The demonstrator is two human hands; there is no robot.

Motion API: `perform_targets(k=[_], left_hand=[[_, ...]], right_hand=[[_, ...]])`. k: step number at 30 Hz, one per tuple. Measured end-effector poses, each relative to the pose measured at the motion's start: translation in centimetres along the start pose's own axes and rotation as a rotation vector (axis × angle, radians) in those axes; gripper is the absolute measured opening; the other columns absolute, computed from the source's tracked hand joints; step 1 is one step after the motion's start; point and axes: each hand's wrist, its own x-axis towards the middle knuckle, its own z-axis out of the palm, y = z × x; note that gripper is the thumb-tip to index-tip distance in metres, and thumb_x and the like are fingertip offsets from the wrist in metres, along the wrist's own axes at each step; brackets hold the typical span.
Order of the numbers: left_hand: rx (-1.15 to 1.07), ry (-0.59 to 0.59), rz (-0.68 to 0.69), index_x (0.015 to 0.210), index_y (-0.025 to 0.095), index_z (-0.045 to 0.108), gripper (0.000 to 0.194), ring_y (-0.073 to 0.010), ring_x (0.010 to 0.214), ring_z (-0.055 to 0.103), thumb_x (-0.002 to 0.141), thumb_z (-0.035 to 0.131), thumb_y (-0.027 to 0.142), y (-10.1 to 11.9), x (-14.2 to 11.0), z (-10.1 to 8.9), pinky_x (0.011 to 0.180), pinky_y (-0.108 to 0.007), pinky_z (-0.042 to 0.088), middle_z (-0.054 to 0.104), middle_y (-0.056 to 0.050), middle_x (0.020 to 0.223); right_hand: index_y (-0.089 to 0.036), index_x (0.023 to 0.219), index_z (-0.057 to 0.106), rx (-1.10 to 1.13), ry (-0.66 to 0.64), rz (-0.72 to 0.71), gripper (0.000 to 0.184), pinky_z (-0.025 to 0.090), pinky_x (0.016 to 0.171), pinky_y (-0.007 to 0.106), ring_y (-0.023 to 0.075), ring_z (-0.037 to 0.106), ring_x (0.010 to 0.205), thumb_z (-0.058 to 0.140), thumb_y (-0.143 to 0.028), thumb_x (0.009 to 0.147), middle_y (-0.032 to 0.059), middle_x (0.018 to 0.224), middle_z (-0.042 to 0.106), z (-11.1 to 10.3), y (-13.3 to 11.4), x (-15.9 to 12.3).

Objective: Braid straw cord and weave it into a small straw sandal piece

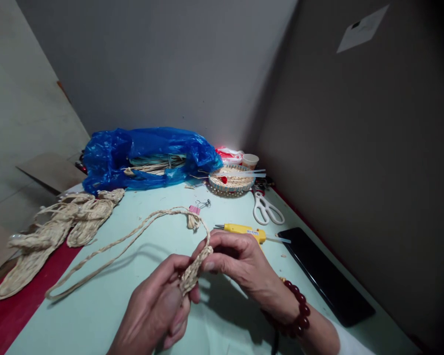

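Note:
Between my two hands is a small braided straw piece, held above the pale green table. My left hand grips its lower end between thumb and fingers. The thumb and fingers of my right hand pinch its upper end, where a straw cord comes out. That long twisted straw cord loops away to the left over the table. Just past my right hand lies a yellow glue gun with a clear glue stick in its back. A pink binder clip holding a bit of straw lies beyond the cord.
Woven straw sandals lie at the left edge on a red strip. A blue plastic bag of straw stands at the back, beside a round basket with glue sticks. White scissors and a long black tray-like object lie right.

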Motion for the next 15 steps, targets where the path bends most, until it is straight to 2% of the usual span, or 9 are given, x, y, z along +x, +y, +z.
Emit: perform_targets(k=[2, 4, 7, 10, 12, 15], left_hand=[[0.192, 0.066, 0.22, 0.091, 0.027, 0.07, 0.029, -0.0098, 0.045, 0.05, 0.076, 0.069, 0.052, -0.6, -0.1, -0.1, 0.042, -0.02, 0.041, 0.065, 0.003, 0.065], [0.417, 0.129, 0.478, 0.095, 0.032, 0.072, 0.015, -0.0129, 0.057, 0.062, 0.082, 0.067, 0.038, -1.4, -0.1, -0.4, 0.056, -0.021, 0.05, 0.068, 0.005, 0.066], [0.732, 0.149, 0.713, 0.111, 0.033, 0.068, 0.023, -0.0124, 0.06, 0.068, 0.091, 0.06, 0.023, -2.4, 0.2, -1.3, 0.056, -0.018, 0.053, 0.078, 0.004, 0.082], [0.878, 0.12, 0.864, 0.127, 0.027, 0.059, 0.036, -0.0157, 0.079, 0.075, 0.095, 0.053, 0.014, -3.0, 0.4, -2.1, 0.062, -0.018, 0.057, 0.079, -0.004, 0.106], [0.939, 0.112, 0.909, 0.13, 0.025, 0.056, 0.039, -0.0171, 0.091, 0.075, 0.095, 0.05, 0.009, -3.2, 0.5, -2.4, 0.075, -0.019, 0.057, 0.078, -0.006, 0.11], [0.964, 0.099, 0.923, 0.127, 0.025, 0.058, 0.039, -0.0183, 0.093, 0.075, 0.094, 0.05, 0.008, -3.4, 0.5, -2.3, 0.082, -0.022, 0.057, 0.078, -0.006, 0.107]], right_hand=[[-0.017, 0.082, 0.078, -0.005, 0.019, -0.006, 0.017, 0.05, 0.07, 0.023, 0.0131, 0.063, 0.073, 0.075, -0.034, 0.086, 0.001, 0.078, 0.07, 0.1, 0.0, 0.0], [-0.017, 0.079, 0.078, -0.033, 0.046, -0.022, 0.017, 0.049, 0.07, 0.023, 0.0133, 0.063, 0.072, 0.077, -0.032, 0.084, 0.0012, 0.077, 0.069, 0.3, 0.1, -0.1], [-0.016, 0.077, 0.077, -0.088, 0.085, -0.059, 0.015, 0.047, 0.067, 0.022, 0.0125, 0.061, 0.069, 0.078, -0.03, 0.083, 0.0008, 0.075, 0.069, 0.6, 0.2, -0.2], [-0.017, 0.076, 0.078, -0.134, 0.121, -0.094, 0.013, 0.048, 0.067, 0.022, 0.013, 0.062, 0.069, 0.078, -0.027, 0.083, 0.0015, 0.074, 0.07, 0.9, 0.2, -0.3], [-0.016, 0.076, 0.079, -0.159, 0.143, -0.108, 0.014, 0.048, 0.067, 0.024, 0.0143, 0.063, 0.07, 0.077, -0.027, 0.084, 0.0031, 0.074, 0.072, 1.0, 0.2, -0.5], [-0.015, 0.076, 0.08, -0.186, 0.15, -0.123, 0.017, 0.048, 0.068, 0.025, 0.0155, 0.064, 0.07, 0.075, -0.027, 0.086, 0.0048, 0.072, 0.072, 1.3, 0.0, -0.7]])
